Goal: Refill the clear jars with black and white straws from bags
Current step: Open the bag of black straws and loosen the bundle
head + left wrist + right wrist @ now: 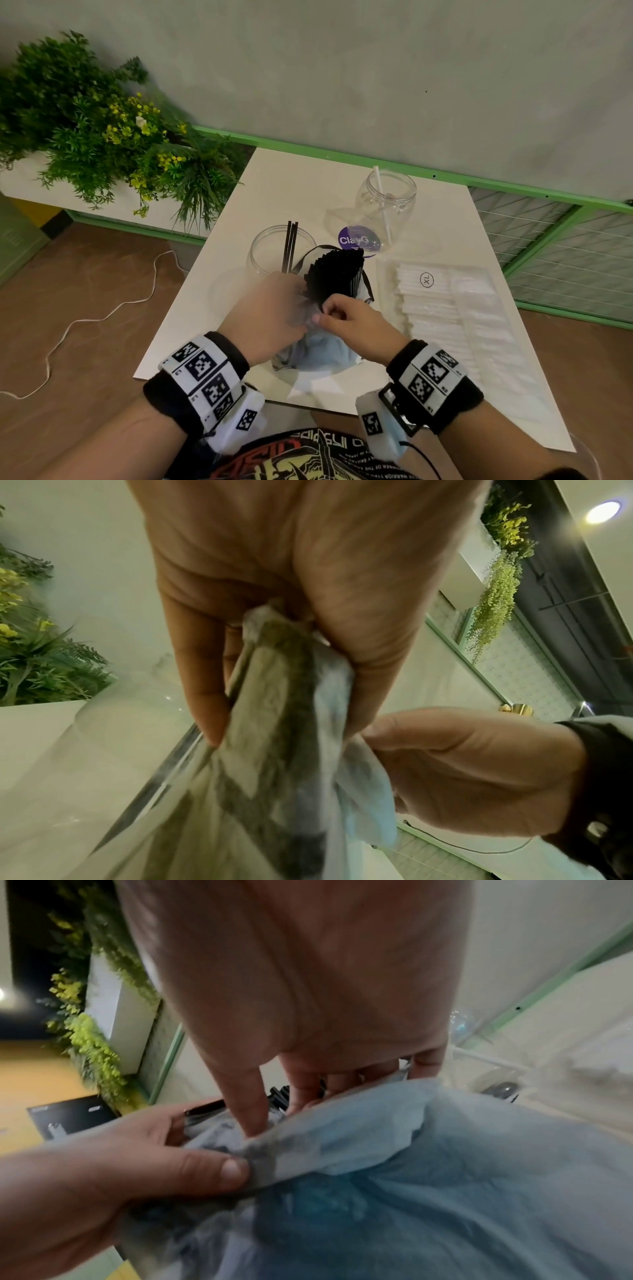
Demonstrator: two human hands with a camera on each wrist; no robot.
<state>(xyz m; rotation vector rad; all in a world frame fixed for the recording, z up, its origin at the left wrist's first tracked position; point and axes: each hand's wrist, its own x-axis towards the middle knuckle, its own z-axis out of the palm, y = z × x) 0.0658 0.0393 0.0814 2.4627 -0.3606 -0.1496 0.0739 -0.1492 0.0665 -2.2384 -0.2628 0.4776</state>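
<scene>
Head view: from above, looking forward and down over the white table (445, 219) toward the wall. Left wrist view: very close, looking along the left hand (284, 593) at the plastic bag (274, 750). Right wrist view: equally close, along the right hand (308, 1001). All three views share the bag and both hands.

Grey wall (342, 61), brown floor (85, 291), white table (308, 178) — green railing (513, 186), planter (85, 130)

Both forearms reach forward, wrists banded. Left hand (270, 310) with fingers (202, 674) curled, pinching plastic; right hand (356, 323) just beside it, thumb and fingers (308, 1088) pinching too.
</scene>
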